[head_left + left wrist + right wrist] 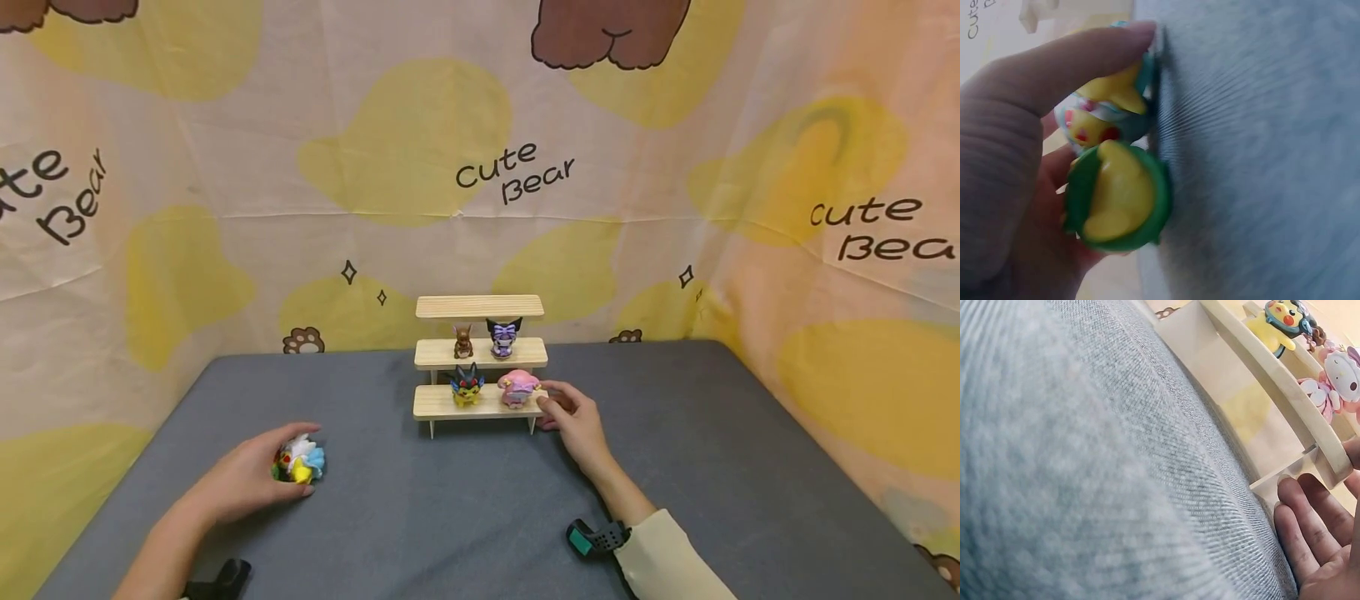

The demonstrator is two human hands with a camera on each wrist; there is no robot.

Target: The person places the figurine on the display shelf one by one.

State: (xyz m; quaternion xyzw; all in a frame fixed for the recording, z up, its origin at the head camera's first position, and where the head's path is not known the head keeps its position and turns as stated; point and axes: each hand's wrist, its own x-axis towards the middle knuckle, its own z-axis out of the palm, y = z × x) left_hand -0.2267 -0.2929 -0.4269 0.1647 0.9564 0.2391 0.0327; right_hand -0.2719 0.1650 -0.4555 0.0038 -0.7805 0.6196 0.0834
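Clearly, the left hand had thumb and fingers curved round bright figurines low over the surface, left of the wooden stand. The right hand, fingers bent, was at the right end of the stand's lowest tier, beside a pink figurine; whether it gripped anything, I could not tell. A black-and-yellow figurine shared that tier; a brown figurine and a purple one stood above.
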